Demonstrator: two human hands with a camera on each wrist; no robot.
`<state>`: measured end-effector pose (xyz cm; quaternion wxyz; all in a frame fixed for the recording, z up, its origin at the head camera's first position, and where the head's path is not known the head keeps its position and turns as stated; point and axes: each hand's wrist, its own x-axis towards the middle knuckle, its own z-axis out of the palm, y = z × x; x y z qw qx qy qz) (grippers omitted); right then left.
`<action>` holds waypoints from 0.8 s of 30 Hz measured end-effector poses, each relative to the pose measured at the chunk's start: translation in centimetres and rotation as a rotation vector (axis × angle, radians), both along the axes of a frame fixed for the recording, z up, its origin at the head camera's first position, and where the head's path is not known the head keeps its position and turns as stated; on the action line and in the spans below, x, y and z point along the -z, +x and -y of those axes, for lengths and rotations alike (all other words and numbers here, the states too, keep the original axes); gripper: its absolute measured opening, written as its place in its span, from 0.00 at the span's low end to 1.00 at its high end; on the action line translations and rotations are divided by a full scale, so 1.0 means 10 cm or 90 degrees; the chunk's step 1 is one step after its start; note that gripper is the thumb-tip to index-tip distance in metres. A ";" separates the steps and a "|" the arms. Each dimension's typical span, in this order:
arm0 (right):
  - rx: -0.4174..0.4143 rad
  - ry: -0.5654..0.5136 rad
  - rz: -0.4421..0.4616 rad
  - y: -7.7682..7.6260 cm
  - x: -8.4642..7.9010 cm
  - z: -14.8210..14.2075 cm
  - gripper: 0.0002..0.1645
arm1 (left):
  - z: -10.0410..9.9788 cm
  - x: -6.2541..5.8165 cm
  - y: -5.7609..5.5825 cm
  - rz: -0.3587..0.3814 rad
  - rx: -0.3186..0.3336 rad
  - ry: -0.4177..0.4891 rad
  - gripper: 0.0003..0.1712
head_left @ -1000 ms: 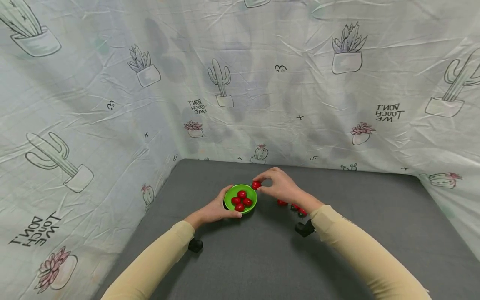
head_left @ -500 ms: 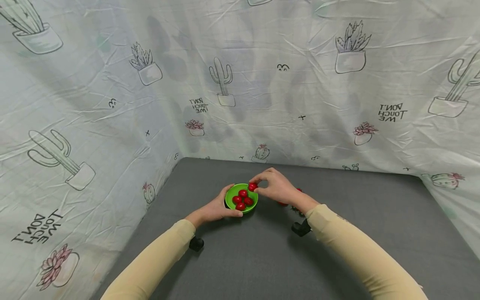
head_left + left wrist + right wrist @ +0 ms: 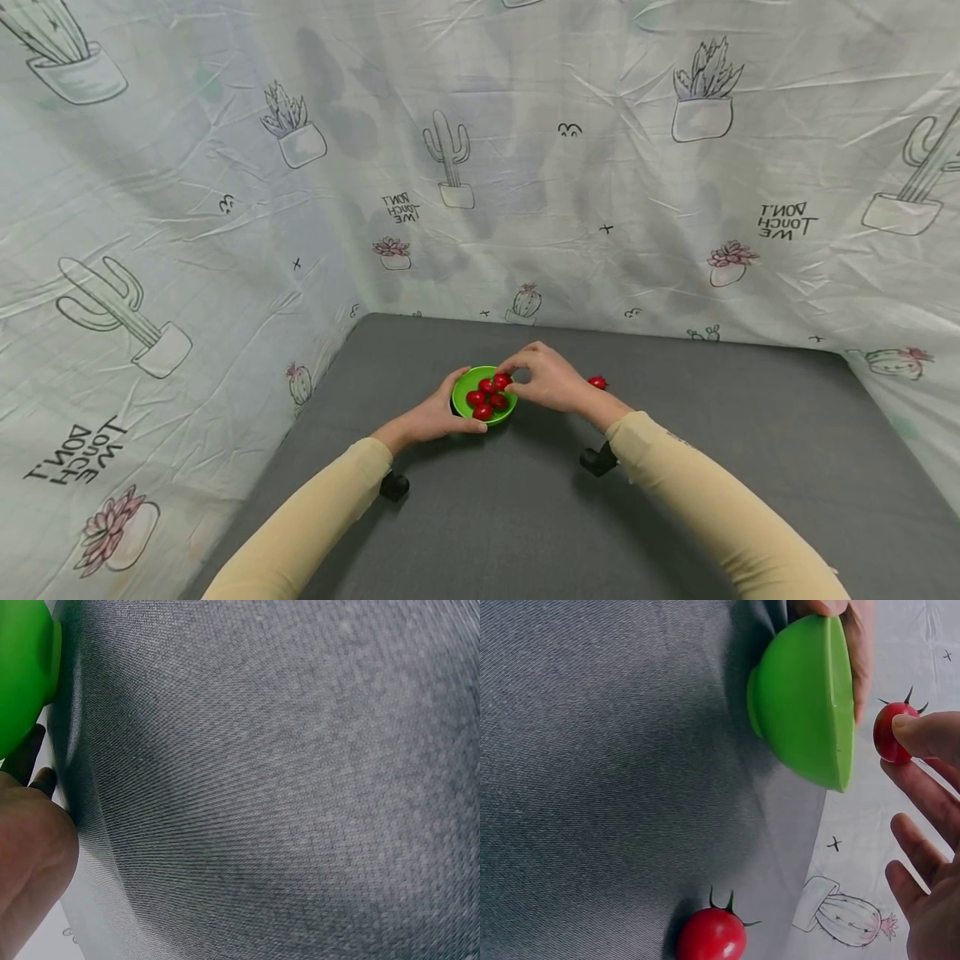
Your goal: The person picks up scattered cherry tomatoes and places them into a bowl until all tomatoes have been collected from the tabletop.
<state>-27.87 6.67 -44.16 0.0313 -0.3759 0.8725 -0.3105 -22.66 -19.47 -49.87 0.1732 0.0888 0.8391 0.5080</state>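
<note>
A green bowl (image 3: 463,398) stands on the grey tabletop with several red cherry tomatoes (image 3: 483,412) in it. My left hand (image 3: 431,418) holds the bowl from the left side, thumb along its near rim and fingers around the far side. Only a slice of the bowl (image 3: 26,675) and part of the left hand (image 3: 34,840) show in the left wrist view. My right hand (image 3: 547,380) pinches one cherry tomato (image 3: 887,735) between thumb and fingers, over the bowl's right side. That tomato has its green stem on and is clear of the rim in the right wrist view.
Another cherry tomato (image 3: 597,382) lies on the tabletop (image 3: 495,517) beyond the right forearm, which hides the surface behind it. A black wrist mount (image 3: 598,459) hangs below each arm. Printed cloth (image 3: 525,183) hangs behind the table and on its left.
My right hand has carried its tomato leftward and down, from the bowl's right edge to over the bowl. Its forearm now hides loose tomatoes seen earlier. My left hand keeps its hold.
</note>
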 end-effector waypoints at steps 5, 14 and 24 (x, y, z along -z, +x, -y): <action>-0.020 0.013 -0.006 0.00 0.04 0.00 0.15 | 0.00 0.00 0.00 0.000 -0.002 -0.003 0.63; -0.049 0.034 -0.017 0.01 0.09 0.00 0.16 | -0.01 0.01 -0.01 0.000 -0.008 -0.008 0.64; -0.055 0.058 -0.032 0.03 0.11 0.03 0.17 | -0.01 0.01 0.00 0.006 -0.009 0.001 0.64</action>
